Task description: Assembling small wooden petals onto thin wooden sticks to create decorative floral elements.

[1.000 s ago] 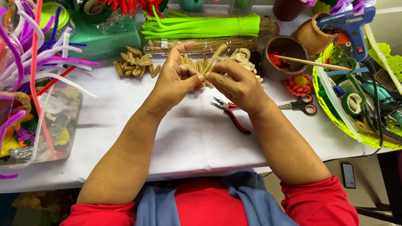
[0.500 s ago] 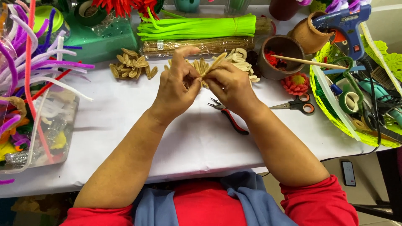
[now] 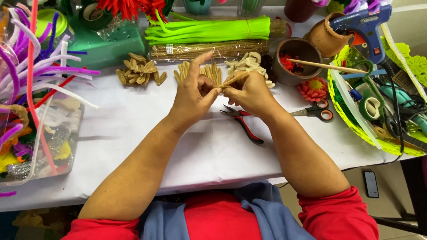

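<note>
My left hand (image 3: 194,93) and my right hand (image 3: 250,92) meet above the white table (image 3: 147,133), both pinching one tan pipe cleaner (image 3: 234,79) bent into a narrow loop. The left index finger sticks up. Behind the hands lies a row of finished tan loops (image 3: 209,71). A pile of darker tan loops (image 3: 140,71) sits to the left, and pale cream loops (image 3: 249,61) lie to the right.
Red-handled pliers (image 3: 244,122) and orange-handled scissors (image 3: 316,111) lie near my right hand. Green and tan pipe-cleaner bundles (image 3: 209,30) at the back, a brown bowl (image 3: 297,55) with a stick, a blue glue gun (image 3: 362,26), a yellow-green basket (image 3: 378,102) right, coloured pipe cleaners (image 3: 31,71) left.
The tan piece between my fingers is bent tighter into a loop. Both hands stay in the same spot over the table, with small finger movements.
</note>
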